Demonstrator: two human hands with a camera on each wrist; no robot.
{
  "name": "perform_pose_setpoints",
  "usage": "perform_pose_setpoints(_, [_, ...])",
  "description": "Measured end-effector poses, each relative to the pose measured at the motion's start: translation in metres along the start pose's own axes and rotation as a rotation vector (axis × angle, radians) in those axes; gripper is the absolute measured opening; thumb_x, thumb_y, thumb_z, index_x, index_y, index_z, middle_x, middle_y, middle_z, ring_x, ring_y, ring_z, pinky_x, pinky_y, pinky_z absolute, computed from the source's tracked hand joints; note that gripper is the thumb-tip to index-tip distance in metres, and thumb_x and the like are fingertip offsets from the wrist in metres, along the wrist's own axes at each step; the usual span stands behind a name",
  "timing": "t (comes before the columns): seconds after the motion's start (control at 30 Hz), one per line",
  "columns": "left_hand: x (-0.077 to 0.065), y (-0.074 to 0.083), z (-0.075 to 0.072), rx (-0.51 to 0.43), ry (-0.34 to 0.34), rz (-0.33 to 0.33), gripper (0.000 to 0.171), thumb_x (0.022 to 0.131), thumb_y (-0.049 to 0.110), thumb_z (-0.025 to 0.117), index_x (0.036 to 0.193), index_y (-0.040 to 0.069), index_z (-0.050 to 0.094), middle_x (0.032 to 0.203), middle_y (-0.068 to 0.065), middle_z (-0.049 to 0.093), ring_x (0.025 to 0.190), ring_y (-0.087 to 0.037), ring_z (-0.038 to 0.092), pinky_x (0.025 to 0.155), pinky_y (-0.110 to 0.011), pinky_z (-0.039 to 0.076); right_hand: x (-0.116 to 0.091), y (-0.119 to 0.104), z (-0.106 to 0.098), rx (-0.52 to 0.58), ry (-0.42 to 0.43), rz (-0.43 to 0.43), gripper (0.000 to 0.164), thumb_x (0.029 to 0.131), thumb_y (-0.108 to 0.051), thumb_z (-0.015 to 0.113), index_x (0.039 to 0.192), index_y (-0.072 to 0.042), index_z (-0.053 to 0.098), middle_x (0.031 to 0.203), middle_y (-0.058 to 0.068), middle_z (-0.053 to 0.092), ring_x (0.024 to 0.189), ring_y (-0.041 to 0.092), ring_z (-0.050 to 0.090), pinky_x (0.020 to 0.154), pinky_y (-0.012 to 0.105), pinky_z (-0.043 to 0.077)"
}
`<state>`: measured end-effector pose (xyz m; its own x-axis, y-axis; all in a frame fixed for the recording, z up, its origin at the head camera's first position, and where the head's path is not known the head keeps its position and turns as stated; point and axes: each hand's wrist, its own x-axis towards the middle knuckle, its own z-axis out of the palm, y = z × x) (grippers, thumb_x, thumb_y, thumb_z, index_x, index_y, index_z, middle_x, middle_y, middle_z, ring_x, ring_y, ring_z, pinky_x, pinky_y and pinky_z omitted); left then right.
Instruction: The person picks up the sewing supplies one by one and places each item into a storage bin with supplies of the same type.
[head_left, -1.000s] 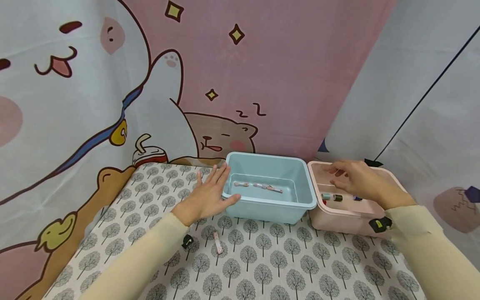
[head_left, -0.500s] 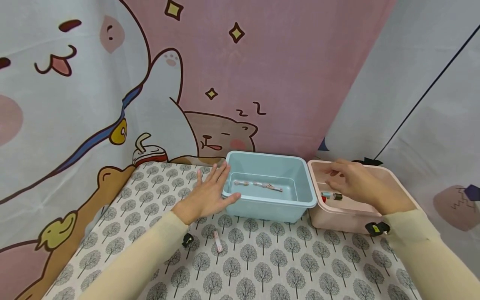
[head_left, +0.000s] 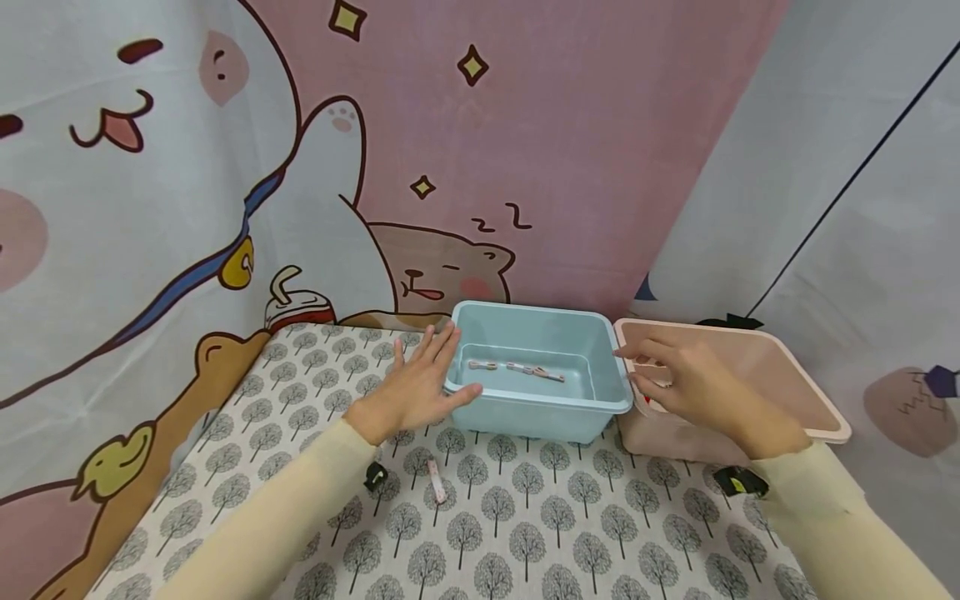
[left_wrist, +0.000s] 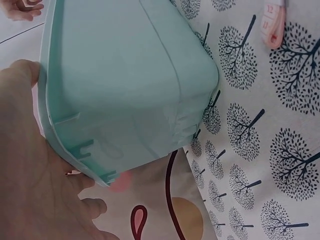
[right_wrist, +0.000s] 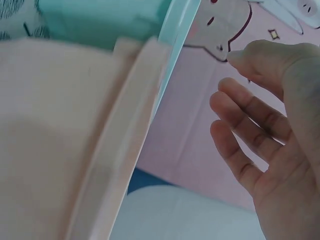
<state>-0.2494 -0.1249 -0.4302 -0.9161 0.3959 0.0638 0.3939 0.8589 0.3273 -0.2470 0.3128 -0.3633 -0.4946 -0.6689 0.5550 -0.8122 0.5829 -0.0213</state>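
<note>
My left hand point(head_left: 412, 387) rests against the left end of a light blue plastic bin point(head_left: 540, 405), fingers spread over its rim; the left wrist view has the thumb at the rim too. Folded tape measures point(head_left: 536, 372) lie on the bin's floor. To the right, my right hand point(head_left: 693, 387) hovers over the left part of a pink bin point(head_left: 780, 379), its fingertips close to the blue bin's right rim. Its fingers point(right_wrist: 235, 145) are loosely bent and apart from the thumb, with nothing visible between them. A small red item point(head_left: 647, 401) shows beneath that hand, mostly hidden.
A pink folded tape measure point(head_left: 436, 481) with printed numbers lies on the tree-patterned tablecloth point(head_left: 525, 546), in front of the blue bin. Behind both bins hangs a cartoon-printed curtain point(head_left: 585, 167). The two bins stand side by side near the back edge.
My right hand has moved left over the pink bin, toward the blue bin, and now covers the thread spools seen before. The left hand has stayed at the blue bin's rim.
</note>
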Motion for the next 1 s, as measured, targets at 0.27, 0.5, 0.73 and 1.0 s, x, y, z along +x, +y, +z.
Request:
perform_pose_setpoints(0.27, [0.000, -0.005, -0.004, 0.048, -0.003, 0.025, 0.107, 0.112, 0.089, 0.031, 0.188, 0.021, -0.001, 0.200, -0.006, 0.002, 0.184, -0.036, -0.008, 0.140, -0.081, -0.012, -0.002, -0.036, 0.009, 0.020, -0.010, 0.012, 0.046, 0.087, 0.000, 0.095, 0.128, -0.015, 0.084, 0.119, 0.000, 0.084, 0.073, 0.002, 0.068, 0.062, 0.014, 0.054])
perform_pose_setpoints(0.5, [0.000, -0.009, -0.007, 0.078, 0.006, 0.069, 0.102, 0.113, 0.087, 0.030, 0.189, 0.024, 0.004, 0.200, -0.006, 0.004, 0.185, -0.037, -0.004, 0.141, -0.081, -0.013, 0.001, -0.060, 0.020, 0.108, -0.011, -0.013, 0.041, 0.091, 0.000, 0.091, 0.129, -0.014, 0.085, 0.118, 0.001, 0.080, 0.072, -0.004, 0.071, 0.065, 0.007, 0.058])
perform_pose_setpoints(0.73, [-0.001, -0.015, -0.009, 0.079, -0.009, 0.090, 0.093, 0.115, 0.084, 0.024, 0.188, 0.029, 0.005, 0.200, -0.002, 0.003, 0.185, -0.034, -0.008, 0.141, -0.080, -0.013, -0.002, -0.079, 0.032, 0.120, -0.029, -0.011, 0.040, 0.093, -0.003, 0.093, 0.130, -0.014, 0.085, 0.121, -0.001, 0.079, 0.072, -0.006, 0.060, 0.066, 0.005, 0.053])
perform_pose_setpoints(1.0, [-0.001, -0.019, -0.007, 0.062, -0.008, 0.109, 0.093, 0.115, 0.085, 0.024, 0.188, 0.031, 0.005, 0.200, -0.002, 0.003, 0.185, -0.031, -0.010, 0.141, -0.080, -0.014, -0.007, -0.102, 0.058, 0.130, -0.050, -0.037, 0.046, 0.094, -0.007, 0.094, 0.136, -0.022, 0.083, 0.125, -0.006, 0.078, 0.090, -0.002, 0.067, 0.076, 0.011, 0.059])
